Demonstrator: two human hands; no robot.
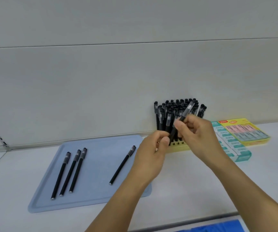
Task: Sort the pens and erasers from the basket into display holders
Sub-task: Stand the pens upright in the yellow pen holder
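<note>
- Both hands on one black pen, held tilted, cap end up and to the right, in front of the pen holder.
- Right hand pinches the barrel around its middle, fingers curled round it.
- Left hand pinches the lower end, thumb and fingers closed on it; the tip itself is hidden behind the fingers.
- Pen's lower end sits just above the front row of the yellow pen holder. Can't tell if it's already in a slot.
- Holder is packed with upright black pens; a few open slots visible along the front edge.
- Step in hand, as I read it: seating this pen in the holder.
- Next move needs: tip lined up with a free front slot, pen brought upright, pushed down without knocking neighbours.
- Four loose pens lie on the blue-grey tray to the left: three close together, one apart nearer the hands.
- Eraser boxes sit right of the holder, erasers already rowed inside.
- No basket in view.
</note>
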